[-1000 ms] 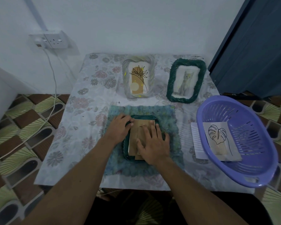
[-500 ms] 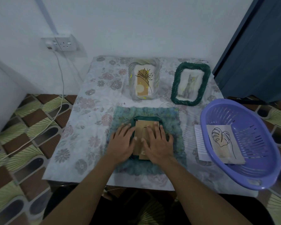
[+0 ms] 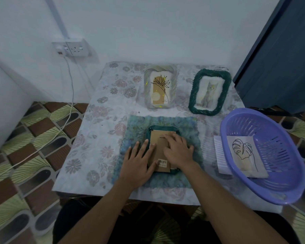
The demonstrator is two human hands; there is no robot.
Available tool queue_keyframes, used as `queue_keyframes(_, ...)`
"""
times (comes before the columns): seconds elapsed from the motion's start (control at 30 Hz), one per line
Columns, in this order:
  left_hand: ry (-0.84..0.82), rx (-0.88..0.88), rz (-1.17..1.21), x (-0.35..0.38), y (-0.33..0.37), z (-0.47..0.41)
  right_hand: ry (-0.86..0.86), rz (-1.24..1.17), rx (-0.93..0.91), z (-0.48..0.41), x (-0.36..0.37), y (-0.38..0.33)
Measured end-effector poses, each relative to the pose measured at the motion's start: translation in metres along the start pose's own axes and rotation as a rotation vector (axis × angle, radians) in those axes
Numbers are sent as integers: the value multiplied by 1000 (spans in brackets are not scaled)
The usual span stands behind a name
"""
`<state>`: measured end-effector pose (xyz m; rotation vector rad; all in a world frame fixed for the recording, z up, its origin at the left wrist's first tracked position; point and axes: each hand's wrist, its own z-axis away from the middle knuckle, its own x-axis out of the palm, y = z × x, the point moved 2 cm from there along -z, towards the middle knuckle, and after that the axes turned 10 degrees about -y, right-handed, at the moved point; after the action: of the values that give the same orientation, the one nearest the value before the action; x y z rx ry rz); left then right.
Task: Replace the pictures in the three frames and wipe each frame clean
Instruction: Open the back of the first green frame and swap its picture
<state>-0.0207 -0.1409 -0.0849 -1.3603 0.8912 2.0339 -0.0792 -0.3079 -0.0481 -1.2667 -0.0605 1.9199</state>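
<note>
To the left of the left hand there is only the flowered table (image 3: 95, 138), so we start with the left hand (image 3: 139, 161) itself. It lies flat with its fingers straight and spread, the fingertips over the left rim of the dark green frame (image 3: 163, 128) and the thumb at the lower edge of the cardboard backing (image 3: 158, 143). The frame is face down under both palms on a fluffy blue-green mat (image 3: 136, 124), which reaches out past the hands on every side. The right hand (image 3: 179, 151) rests on the right half of the backing with its fingers laid loosely on the board, neither pinching nor gripping anything. We judge this to be the backing step on one frame, though we cannot tell whether the board is being seated or loosened. Beyond the fingertips lie a pale frame (image 3: 159, 88) with a plant drawing and a second green frame (image 3: 209, 92) with a cat picture. To the right of the right hand is a white ribbed sheet (image 3: 219, 152), then a purple basket (image 3: 264, 191) holding a leaf print (image 3: 245, 154). The next move probably calls for the left hand to pin the frame so it cannot slide on the soft mat, while the right fingertips work along the board's edge — lightly, so the cardboard does not bend.
</note>
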Motion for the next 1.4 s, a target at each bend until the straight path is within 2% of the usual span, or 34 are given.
queue_keyframes(0.17,15,4,2,1,-1,-1,161,-253,12,-4,-13,0)
queue_keyframes(0.3,30,-7,-14,3,-1,-1,336,-135,131,-3,-15,11)
queue_keyframes(0.47,52,-9,-13,5,-1,-2,284,-36,162,-6,-9,15)
queue_keyframes(0.8,56,-11,-14,6,-1,-2,281,-77,174,-3,-4,10)
queue_keyframes(1.1,28,-18,-2,4,-1,-2,202,-255,211,-13,-14,9)
queue_keyframes(1.4,33,-16,-8,3,0,-2,204,-297,204,-14,-11,10)
